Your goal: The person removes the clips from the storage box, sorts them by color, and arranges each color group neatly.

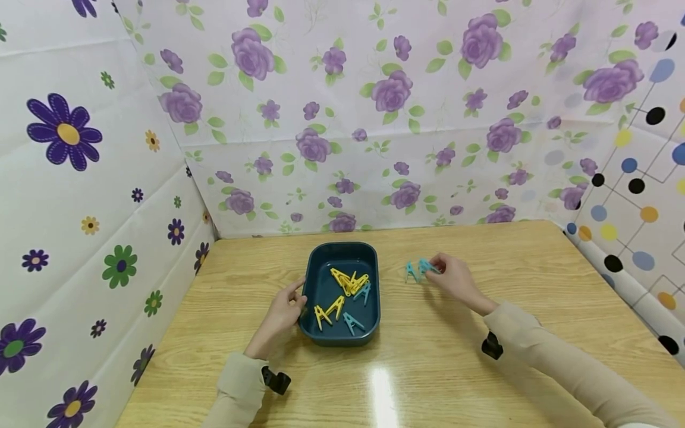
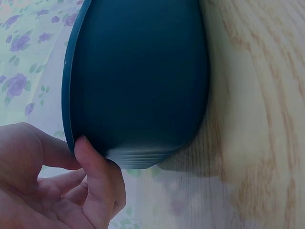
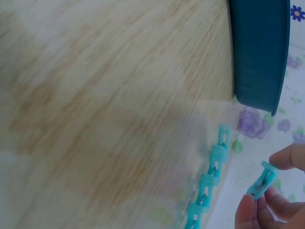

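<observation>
A dark teal rectangular tub (image 1: 338,343) stands on the table. Inside it lie several yellow clothespins (image 1: 336,307) and two blue ones. My left hand (image 1: 285,307) is at the tub's left side; in the left wrist view its thumb and a finger pinch the rim. To the right of the tub, my right hand (image 1: 455,278) pinches a light blue clothespin (image 3: 263,181) between thumb and fingertips, held above the tabletop. Beside that hand, in the right wrist view, a row of light blue clothespins (image 3: 208,180) stands on the table, one end of it towards the tub.
The wooden table (image 1: 428,362) meets a flowered cloth backdrop (image 1: 342,131) behind the tub. Patterned cloth walls also stand at the left and right. A black wrist camera (image 1: 276,380) sits on the left wrist, another (image 1: 492,346) on the right.
</observation>
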`<state>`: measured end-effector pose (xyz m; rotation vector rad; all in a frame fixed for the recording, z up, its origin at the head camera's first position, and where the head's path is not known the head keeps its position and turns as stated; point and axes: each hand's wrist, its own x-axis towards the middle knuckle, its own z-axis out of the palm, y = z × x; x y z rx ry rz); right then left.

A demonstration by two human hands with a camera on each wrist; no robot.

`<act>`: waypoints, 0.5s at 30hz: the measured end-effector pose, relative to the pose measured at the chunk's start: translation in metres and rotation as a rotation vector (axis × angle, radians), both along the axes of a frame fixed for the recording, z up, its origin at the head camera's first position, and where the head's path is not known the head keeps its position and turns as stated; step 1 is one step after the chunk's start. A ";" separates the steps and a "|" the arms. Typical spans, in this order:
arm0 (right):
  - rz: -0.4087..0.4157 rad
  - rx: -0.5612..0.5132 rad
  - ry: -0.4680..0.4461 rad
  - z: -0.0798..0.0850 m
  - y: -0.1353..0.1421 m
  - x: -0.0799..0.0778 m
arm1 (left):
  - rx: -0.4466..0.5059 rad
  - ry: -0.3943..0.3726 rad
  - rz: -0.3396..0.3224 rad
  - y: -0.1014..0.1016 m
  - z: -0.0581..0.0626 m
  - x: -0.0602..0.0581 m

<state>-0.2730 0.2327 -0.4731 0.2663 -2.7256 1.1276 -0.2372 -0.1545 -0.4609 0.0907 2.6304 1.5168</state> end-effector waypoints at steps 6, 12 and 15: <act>-0.041 0.013 -0.039 -0.002 0.007 0.002 | -0.007 -0.005 0.001 0.000 0.000 0.000; -0.055 0.027 -0.052 -0.002 0.013 0.003 | -0.003 -0.006 -0.001 -0.001 -0.001 -0.001; -0.065 0.025 -0.060 -0.002 0.016 0.004 | -0.001 -0.004 -0.001 -0.001 -0.002 -0.001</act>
